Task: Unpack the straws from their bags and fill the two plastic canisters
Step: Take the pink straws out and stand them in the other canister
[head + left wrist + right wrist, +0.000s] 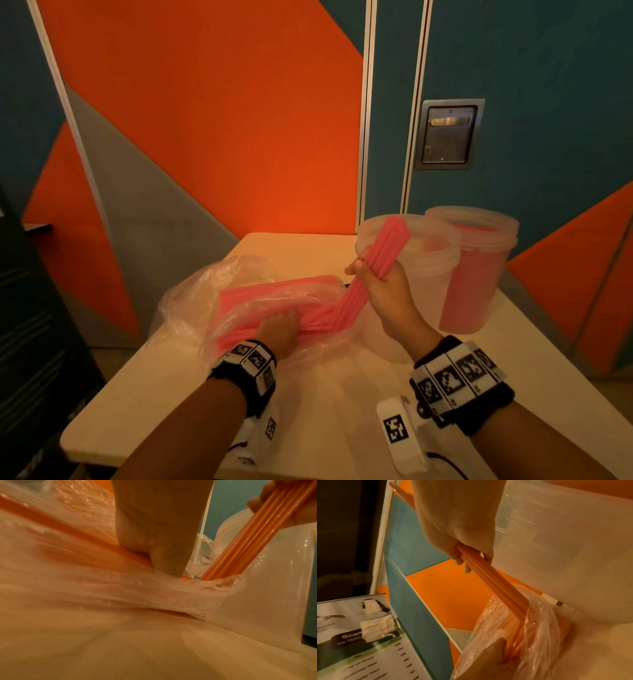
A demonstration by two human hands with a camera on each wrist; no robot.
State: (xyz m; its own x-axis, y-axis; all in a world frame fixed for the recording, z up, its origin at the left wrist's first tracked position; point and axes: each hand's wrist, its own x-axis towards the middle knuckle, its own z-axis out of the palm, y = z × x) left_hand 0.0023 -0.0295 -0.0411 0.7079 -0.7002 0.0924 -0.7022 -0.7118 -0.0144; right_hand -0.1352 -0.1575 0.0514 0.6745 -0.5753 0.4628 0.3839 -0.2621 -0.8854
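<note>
Canisters (407, 246) two, bag (191, 301) one.

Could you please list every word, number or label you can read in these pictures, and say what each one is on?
"Scan": white letters on a dark band of the printed sheet, right wrist view; the rest is covered by tape.
"to rele...": line below, cut off by the same tape.
The sheet's list rows and column of numbers are too blurred to read.
The wrist bands bear only black-and-white marker patterns, no text.
</note>
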